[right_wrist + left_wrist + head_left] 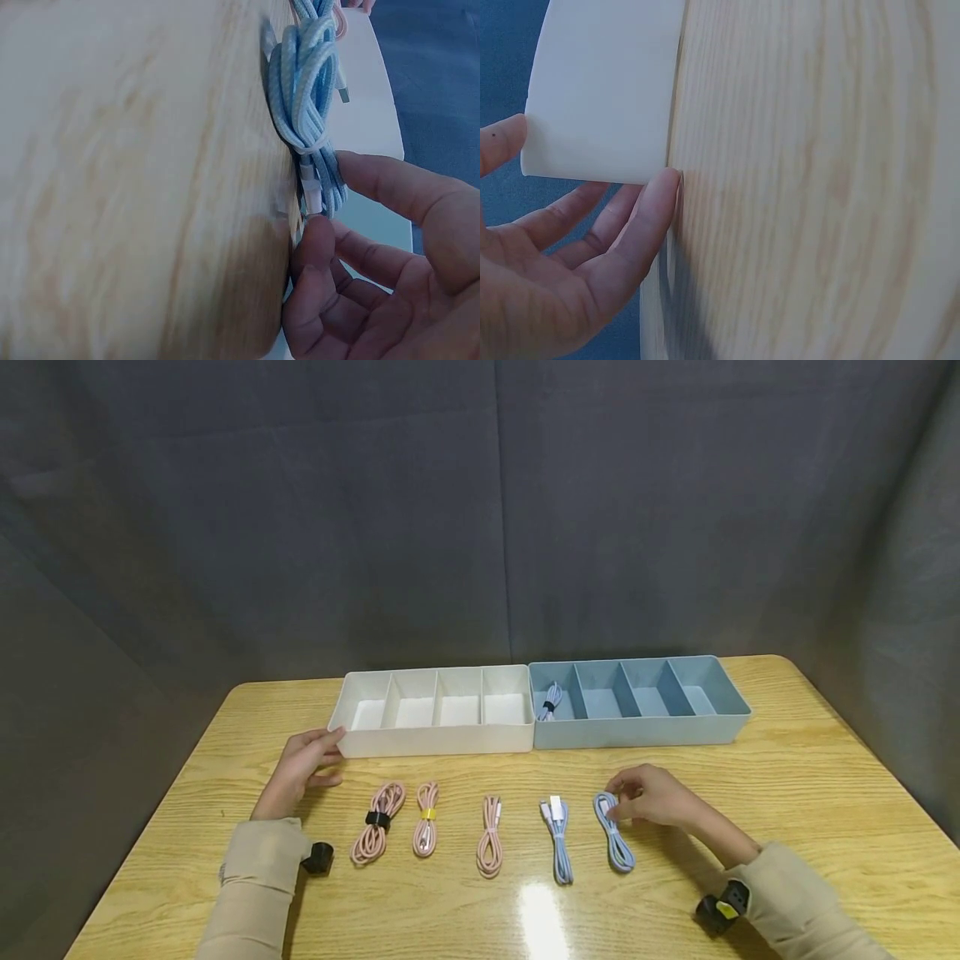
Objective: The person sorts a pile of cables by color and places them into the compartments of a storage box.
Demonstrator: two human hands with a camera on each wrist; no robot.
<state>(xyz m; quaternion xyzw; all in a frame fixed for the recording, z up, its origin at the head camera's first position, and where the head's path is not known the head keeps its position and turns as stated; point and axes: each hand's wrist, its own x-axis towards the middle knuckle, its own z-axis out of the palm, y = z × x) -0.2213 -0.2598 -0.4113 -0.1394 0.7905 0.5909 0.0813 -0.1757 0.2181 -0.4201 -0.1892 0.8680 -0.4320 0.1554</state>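
At the left end of the white divided box (435, 742), my left hand (300, 768) touches its corner with relaxed fingers. The left wrist view shows the fingertips (664, 180) against the end of the white box (604, 97). My right hand (652, 796) pinches the upper end of a coiled blue cable (619, 852), which lies on the table. In the right wrist view, thumb and fingers sit around this blue cable (304, 90) close to its white connector (313, 196).
Another blue cable (561, 852) and three pink cables, bundled with a black strap (378, 819), a yellow strap (428, 814) and no coloured strap (490, 852), lie in a row. A blue divided box (637, 732) adjoins the white one; its leftmost compartment holds a black-strapped blue cable (552, 693).
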